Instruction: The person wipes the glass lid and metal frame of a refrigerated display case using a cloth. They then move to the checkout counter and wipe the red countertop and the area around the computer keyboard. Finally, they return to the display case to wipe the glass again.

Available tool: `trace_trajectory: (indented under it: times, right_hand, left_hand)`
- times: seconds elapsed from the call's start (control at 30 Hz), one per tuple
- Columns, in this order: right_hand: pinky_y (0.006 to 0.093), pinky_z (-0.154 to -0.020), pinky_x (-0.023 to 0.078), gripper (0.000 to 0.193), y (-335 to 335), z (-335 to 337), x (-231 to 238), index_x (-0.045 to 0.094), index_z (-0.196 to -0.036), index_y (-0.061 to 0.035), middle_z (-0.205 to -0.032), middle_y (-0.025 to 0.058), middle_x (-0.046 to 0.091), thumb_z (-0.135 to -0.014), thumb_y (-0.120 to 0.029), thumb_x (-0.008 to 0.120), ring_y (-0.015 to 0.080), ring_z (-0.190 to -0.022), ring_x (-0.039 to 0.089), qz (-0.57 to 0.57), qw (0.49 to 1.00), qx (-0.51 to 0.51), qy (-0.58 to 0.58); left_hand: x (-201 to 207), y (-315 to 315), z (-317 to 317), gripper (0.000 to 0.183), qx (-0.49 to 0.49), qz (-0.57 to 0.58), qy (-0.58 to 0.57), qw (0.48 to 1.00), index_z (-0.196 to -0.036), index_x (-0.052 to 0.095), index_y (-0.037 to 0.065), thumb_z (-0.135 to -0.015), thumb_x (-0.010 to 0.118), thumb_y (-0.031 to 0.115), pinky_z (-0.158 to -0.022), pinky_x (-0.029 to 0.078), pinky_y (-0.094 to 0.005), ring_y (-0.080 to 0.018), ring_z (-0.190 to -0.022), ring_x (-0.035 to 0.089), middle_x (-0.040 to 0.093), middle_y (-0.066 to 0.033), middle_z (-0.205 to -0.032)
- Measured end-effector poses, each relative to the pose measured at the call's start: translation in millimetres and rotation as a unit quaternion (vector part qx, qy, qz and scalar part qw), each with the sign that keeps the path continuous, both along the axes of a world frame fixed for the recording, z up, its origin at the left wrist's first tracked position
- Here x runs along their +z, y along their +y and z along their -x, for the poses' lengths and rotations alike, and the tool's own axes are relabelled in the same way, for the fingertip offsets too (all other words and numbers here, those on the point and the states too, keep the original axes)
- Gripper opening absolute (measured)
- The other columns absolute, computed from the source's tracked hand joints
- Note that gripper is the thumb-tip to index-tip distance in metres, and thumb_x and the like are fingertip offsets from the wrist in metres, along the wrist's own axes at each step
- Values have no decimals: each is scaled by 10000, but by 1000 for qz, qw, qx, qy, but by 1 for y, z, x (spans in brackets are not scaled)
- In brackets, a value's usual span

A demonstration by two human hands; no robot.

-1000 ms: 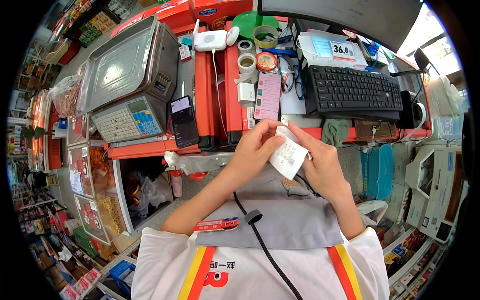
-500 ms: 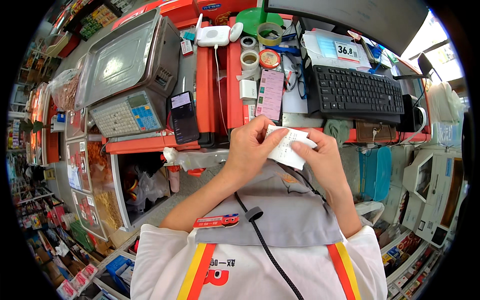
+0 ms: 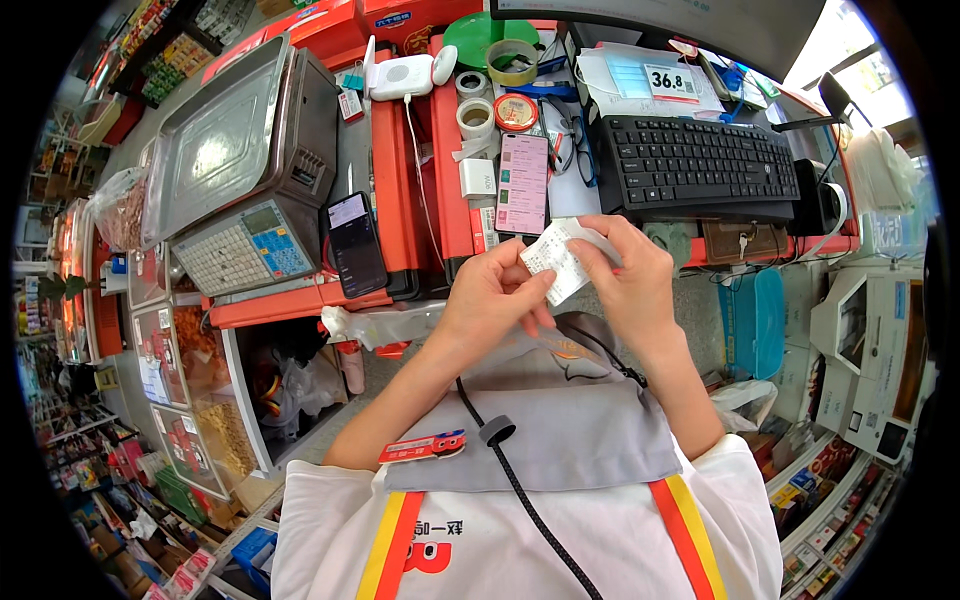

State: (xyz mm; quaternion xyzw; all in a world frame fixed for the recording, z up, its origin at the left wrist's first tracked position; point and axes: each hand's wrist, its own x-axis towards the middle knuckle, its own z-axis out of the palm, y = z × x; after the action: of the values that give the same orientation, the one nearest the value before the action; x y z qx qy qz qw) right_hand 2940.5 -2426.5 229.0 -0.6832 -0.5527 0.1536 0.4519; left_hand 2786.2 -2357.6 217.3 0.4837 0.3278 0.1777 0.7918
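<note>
A small white printed receipt [image 3: 556, 264] is held tilted over the counter's front edge, in front of my chest. My right hand [image 3: 640, 280] pinches its upper right part, thumb on top and fingers behind. At the lower left edge of the slip, my left hand [image 3: 490, 300] is closed with its thumb against the paper; its fingertips are partly hidden. Just beyond the receipt lies a phone [image 3: 522, 185] with a pink lit screen. Right of that phone sits a black keyboard [image 3: 700, 165].
A metal weighing scale [image 3: 240, 150] stands at the left, with a dark phone [image 3: 356, 245] beside it. Tape rolls [image 3: 475, 117], a white cabled device [image 3: 402, 77] and a monitor [image 3: 680, 25] fill the back. A teal bin [image 3: 752, 325] stands below the counter at the right.
The receipt has turned to a steeper tilt and shifted slightly left. My right hand has moved up and left over it; my left hand has moved slightly lower, its fingers curled further.
</note>
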Motion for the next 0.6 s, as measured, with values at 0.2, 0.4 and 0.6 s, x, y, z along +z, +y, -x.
trace_trajectory:
  times: [0.2, 0.4, 0.6]
  right_hand:
    - [340, -648, 496, 274, -2, 10, -1, 612, -992, -21, -812, 100, 594, -731, -53, 690, 265, -733, 582, -86, 984, 57, -146]
    - [342, -674, 496, 485, -2, 17, -3, 593, -1111, -17, -958, 109, 570, -654, -96, 735, 267, -791, 571, -83, 978, 129, -144]
    - [290, -619, 481, 352, -8, 10, -9, 607, -1143, -20, -871, 91, 581, -794, -50, 641, 193, -687, 568, -31, 996, 84, -29]
  left_hand:
    - [-1, -5, -2, 128, 24, -6, 3, 1000, -974, 538, -14, -874, 565, 61, -467, 465, -224, -117, -598, 629, 634, -62, -738]
    - [-7, -4, 0, 220, 63, 21, -42, 997, -1112, 499, -28, -909, 520, 56, -560, 514, -248, -141, -687, 631, 640, -93, -862]
    - [-13, -9, 4, 208, 17, -16, -104, 994, -1088, 497, 5, -983, 423, 169, -631, 509, -242, -140, -743, 622, 608, -69, -895]
